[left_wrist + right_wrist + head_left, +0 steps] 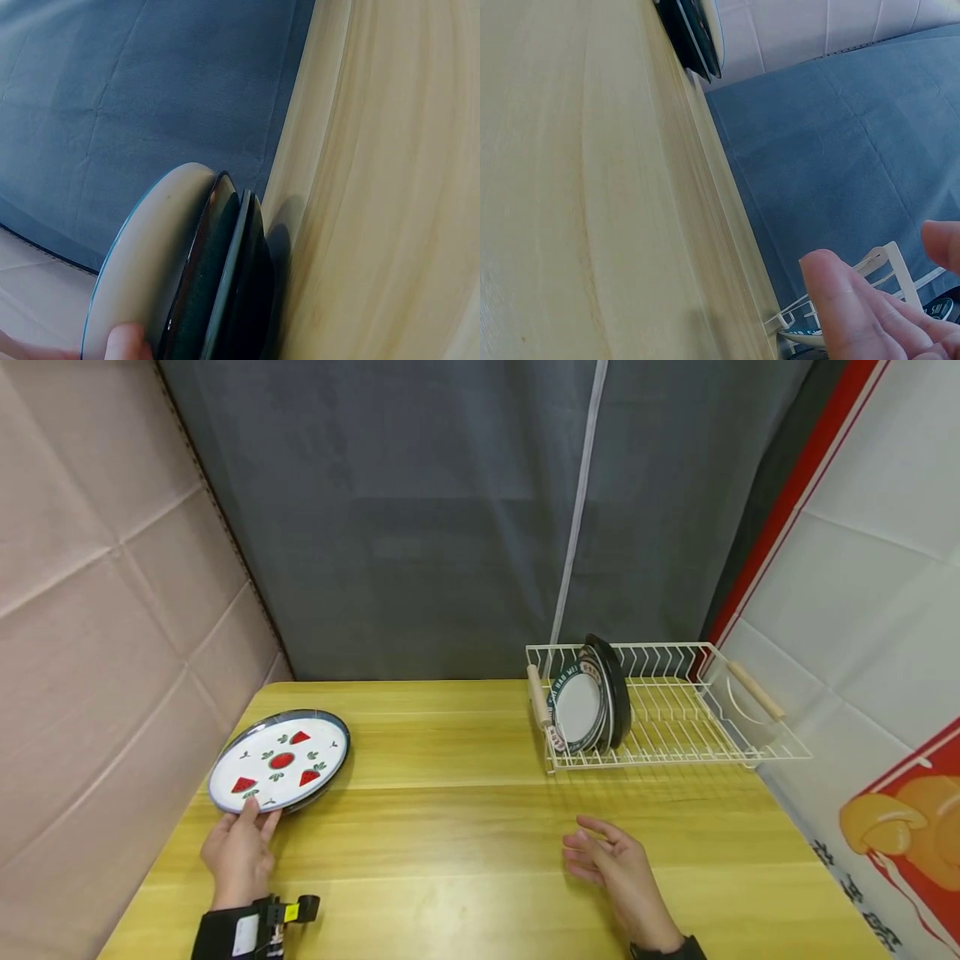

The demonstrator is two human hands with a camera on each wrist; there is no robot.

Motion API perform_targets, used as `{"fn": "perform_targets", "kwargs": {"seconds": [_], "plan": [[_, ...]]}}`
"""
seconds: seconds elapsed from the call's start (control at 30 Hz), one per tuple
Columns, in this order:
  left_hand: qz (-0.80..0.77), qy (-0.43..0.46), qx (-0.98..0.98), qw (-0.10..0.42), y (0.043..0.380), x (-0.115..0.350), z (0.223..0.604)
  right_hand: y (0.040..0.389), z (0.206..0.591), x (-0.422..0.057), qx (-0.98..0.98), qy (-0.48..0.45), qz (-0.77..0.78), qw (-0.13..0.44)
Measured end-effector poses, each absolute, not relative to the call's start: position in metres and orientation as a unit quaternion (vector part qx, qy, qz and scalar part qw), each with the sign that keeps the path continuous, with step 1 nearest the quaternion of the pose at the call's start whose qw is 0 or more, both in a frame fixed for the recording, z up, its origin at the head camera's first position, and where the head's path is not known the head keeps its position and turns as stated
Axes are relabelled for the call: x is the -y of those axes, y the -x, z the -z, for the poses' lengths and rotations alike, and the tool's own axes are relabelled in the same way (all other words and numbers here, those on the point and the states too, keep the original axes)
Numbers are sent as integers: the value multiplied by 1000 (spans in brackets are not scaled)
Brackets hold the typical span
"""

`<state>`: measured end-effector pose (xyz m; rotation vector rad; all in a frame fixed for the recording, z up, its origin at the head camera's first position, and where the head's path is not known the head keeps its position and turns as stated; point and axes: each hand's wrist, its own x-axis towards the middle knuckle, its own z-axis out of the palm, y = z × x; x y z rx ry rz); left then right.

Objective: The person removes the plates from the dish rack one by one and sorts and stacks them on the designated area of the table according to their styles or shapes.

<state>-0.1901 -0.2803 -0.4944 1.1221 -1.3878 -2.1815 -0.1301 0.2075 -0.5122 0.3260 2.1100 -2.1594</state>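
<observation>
A white oval plate [279,762] with red watermelon designs and a blue rim is at the table's left. My left hand [242,853] pinches its near edge, thumb on top and fingers beneath. In the left wrist view the plate [146,255] is tilted up off a stack of darker plates [217,277]. My right hand [611,868] is held over the table's right part, fingers loosely bent, with nothing in it. Beyond it stands a cream wire dish rack [675,727]. Several plates [581,706] stand on edge in the rack's left end, a black one rightmost.
The wooden table [442,827] meets a dark grey curtain [420,543] at the back. A pinkish quilted wall covering [97,635] bounds the left. On the right is a white panel [862,610] with red print. The rack has wooden handles [756,691] at its ends.
</observation>
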Motion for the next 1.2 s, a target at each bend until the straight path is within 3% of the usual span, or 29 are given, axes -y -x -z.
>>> {"fn": "perform_targets", "kwargs": {"seconds": [0.43, 1.0, 1.2], "plan": [[691, -406, 585, 129, 185, 282, 500, 130, 512, -206, -686, -107, 717, 65], [707, -431, 534, 170, 181, 291, 514, 131, 519, -210, -672, -103, 730, 72], [717, -402, 527, 216, 174, 283, 506, 130, 519, -212, -674, -100, 729, 66]]}}
